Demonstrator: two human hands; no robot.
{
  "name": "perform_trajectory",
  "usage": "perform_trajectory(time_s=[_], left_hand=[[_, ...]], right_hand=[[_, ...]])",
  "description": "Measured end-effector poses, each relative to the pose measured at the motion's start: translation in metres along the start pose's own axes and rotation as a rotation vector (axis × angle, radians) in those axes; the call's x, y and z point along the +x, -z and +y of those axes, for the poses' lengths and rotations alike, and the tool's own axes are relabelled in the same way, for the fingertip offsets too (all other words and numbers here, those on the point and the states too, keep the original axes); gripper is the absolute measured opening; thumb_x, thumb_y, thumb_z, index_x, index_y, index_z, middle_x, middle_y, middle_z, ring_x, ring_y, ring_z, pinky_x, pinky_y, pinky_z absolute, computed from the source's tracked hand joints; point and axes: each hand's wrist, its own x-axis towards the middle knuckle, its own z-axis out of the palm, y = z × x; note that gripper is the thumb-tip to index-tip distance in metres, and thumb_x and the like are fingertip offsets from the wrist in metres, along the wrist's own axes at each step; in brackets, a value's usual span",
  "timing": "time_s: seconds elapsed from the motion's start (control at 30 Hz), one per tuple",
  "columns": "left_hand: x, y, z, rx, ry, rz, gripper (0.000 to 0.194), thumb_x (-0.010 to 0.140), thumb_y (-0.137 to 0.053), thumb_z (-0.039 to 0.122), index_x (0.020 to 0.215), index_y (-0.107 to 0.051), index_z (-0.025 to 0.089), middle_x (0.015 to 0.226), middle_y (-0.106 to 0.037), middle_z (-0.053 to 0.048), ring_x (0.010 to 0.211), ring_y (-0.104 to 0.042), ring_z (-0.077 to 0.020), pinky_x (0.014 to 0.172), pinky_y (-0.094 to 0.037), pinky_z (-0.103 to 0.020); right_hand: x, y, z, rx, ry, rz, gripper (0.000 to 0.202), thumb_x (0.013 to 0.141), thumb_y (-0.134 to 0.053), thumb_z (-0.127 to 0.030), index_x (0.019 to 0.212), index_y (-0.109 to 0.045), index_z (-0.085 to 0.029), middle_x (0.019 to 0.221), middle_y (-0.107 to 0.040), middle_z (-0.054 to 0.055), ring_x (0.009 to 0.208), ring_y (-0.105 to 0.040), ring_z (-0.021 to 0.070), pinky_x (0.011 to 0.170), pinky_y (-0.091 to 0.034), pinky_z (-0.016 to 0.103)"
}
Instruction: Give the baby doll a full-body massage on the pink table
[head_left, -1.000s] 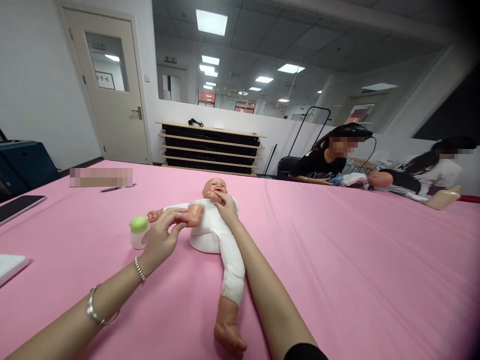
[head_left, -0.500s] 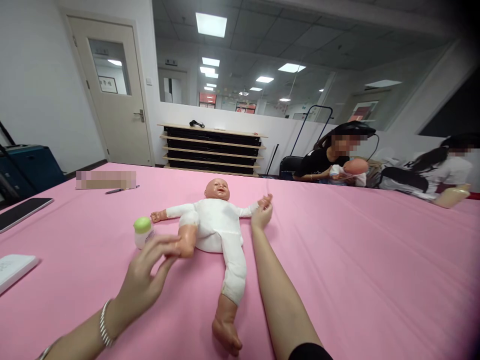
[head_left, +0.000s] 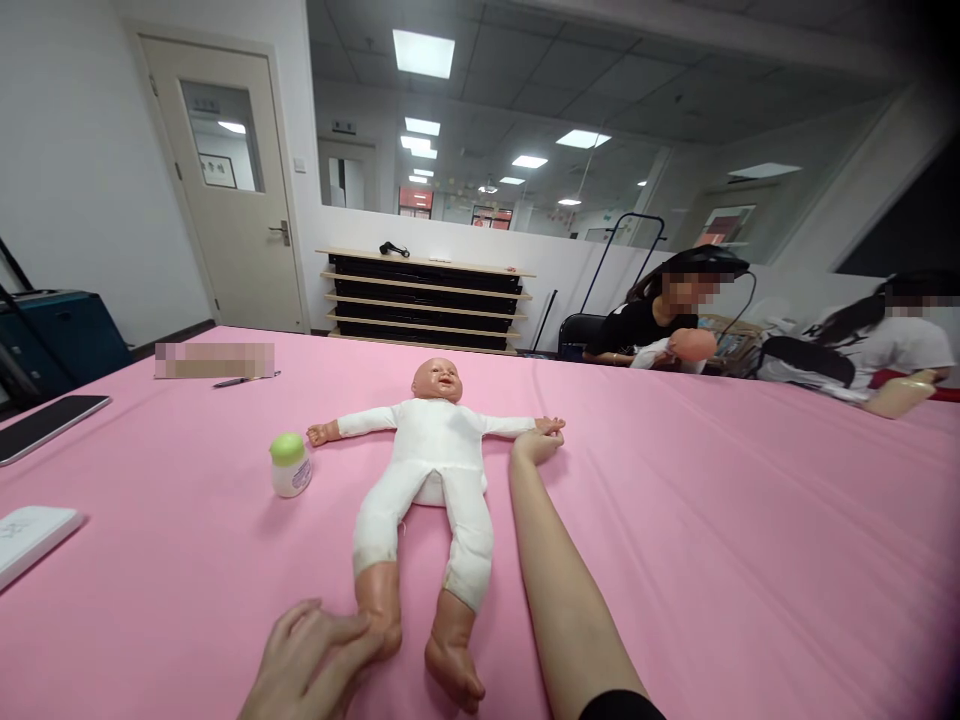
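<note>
A baby doll (head_left: 439, 440) in a white cloth body lies on its back on the pink table cover (head_left: 675, 520), head away from me, arms spread. Both of its legs point toward me. My left hand (head_left: 319, 655) has its thumb and fingers closed on the doll's foot at the left. At the doll's outstretched hand on the right, my right hand (head_left: 537, 446) is closed around it from below, with the small fingers showing above mine. A jar (head_left: 290, 466) with a green lid stands left of the doll.
A black phone (head_left: 49, 425) and a white box-like object (head_left: 34, 540) lie at the left edge. A pen (head_left: 247, 380) lies near a blurred flat item (head_left: 214, 361). Beyond the table are shelves (head_left: 427, 300) and a person (head_left: 637, 325) holding another doll.
My left hand has moved down toward me with the doll's foot, and that bent leg is now straight. My right hand and the doll's arm have shifted slightly outward to the right.
</note>
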Motion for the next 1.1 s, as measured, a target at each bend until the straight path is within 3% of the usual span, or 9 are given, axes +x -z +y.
perform_trajectory(time_s=[0.1,0.17,0.33,0.5,0.57,0.63,0.73,0.97,1.1], left_hand=[[0.025,0.016,-0.011,-0.024,0.121,0.071,0.022,0.084,-0.05,0.016,0.104,-0.059,0.021,0.093,-0.063,-0.005,0.09,-0.058,-0.0158,0.085,-0.044,-0.033],[0.047,0.018,-0.021,-0.057,0.181,0.149,0.022,0.083,-0.05,0.012,0.101,-0.059,0.021,0.095,-0.062,-0.005,0.093,-0.057,-0.016,0.086,-0.044,-0.033],[0.091,-0.015,-0.06,-0.194,0.348,0.223,0.016,0.084,-0.049,0.016,0.093,-0.06,0.02,0.095,-0.062,-0.003,0.093,-0.057,-0.0156,0.081,-0.048,-0.03],[0.107,-0.061,-0.092,-0.382,0.541,0.137,0.014,0.083,-0.049,0.018,0.089,-0.061,0.02,0.091,-0.063,-0.002,0.087,-0.058,-0.0149,0.076,-0.048,-0.029],[0.108,-0.072,-0.097,-0.405,0.564,0.119,0.014,0.081,-0.049,0.016,0.087,-0.061,0.019,0.09,-0.063,-0.002,0.086,-0.058,-0.0148,0.076,-0.048,-0.029],[0.109,-0.076,-0.098,-0.415,0.57,0.112,0.013,0.081,-0.048,0.016,0.086,-0.06,0.018,0.089,-0.063,-0.002,0.086,-0.058,-0.0148,0.076,-0.047,-0.029],[0.107,-0.067,-0.095,-0.401,0.568,0.101,0.012,0.082,-0.049,0.019,0.087,-0.061,0.019,0.091,-0.063,-0.002,0.088,-0.058,-0.015,0.077,-0.047,-0.029],[0.082,-0.012,-0.071,-0.262,0.41,0.132,0.013,0.083,-0.051,0.019,0.092,-0.06,0.021,0.093,-0.063,-0.002,0.093,-0.057,-0.0151,0.08,-0.047,-0.028],[0.042,0.001,-0.041,-0.219,0.33,0.074,0.017,0.083,-0.051,0.014,0.096,-0.059,0.022,0.093,-0.062,-0.002,0.09,-0.058,-0.0136,0.076,-0.047,-0.024]], right_hand=[[-0.009,-0.003,-0.011,-0.086,0.09,0.182,0.055,0.088,-0.027,-0.044,0.131,-0.03,-0.011,0.13,-0.044,0.012,0.119,-0.046,0.015,0.103,-0.037,0.027],[-0.019,-0.014,-0.021,-0.157,0.196,0.137,0.052,0.082,-0.042,-0.042,0.126,-0.04,-0.014,0.122,-0.052,0.01,0.108,-0.052,0.0143,0.097,-0.042,0.027],[-0.054,-0.05,-0.025,-0.324,0.469,-0.304,0.038,0.074,-0.054,-0.03,0.109,-0.057,-0.017,0.11,-0.059,0.005,0.098,-0.055,0.0119,0.09,-0.044,0.026],[-0.078,-0.061,-0.001,-0.659,0.652,-0.795,0.028,0.072,-0.052,-0.014,0.096,-0.065,-0.019,0.104,-0.063,0.002,0.101,-0.053,0.0147,0.093,-0.04,0.03],[-0.081,-0.061,0.004,-0.752,0.691,-0.9,0.026,0.072,-0.051,-0.012,0.092,-0.066,-0.019,0.103,-0.063,0.003,0.101,-0.053,0.0158,0.092,-0.039,0.031],[-0.08,-0.061,0.005,-0.772,0.716,-0.923,0.025,0.074,-0.05,-0.013,0.092,-0.067,-0.018,0.102,-0.063,0.004,0.101,-0.053,0.0158,0.092,-0.039,0.032],[-0.068,-0.058,0.002,-0.662,0.699,-0.854,0.028,0.073,-0.052,-0.016,0.098,-0.065,-0.019,0.105,-0.061,0.003,0.103,-0.052,0.0138,0.095,-0.038,0.029],[-0.004,-0.016,0.009,-0.446,0.329,-0.057,0.039,0.078,-0.045,-0.03,0.114,-0.053,-0.016,0.115,-0.056,0.007,0.1,-0.054,0.0125,0.089,-0.042,0.026],[0.02,0.012,0.027,-0.418,0.178,0.102,0.037,0.081,-0.04,-0.034,0.109,-0.055,-0.014,0.115,-0.058,0.008,0.103,-0.056,0.0135,0.089,-0.043,0.025]])
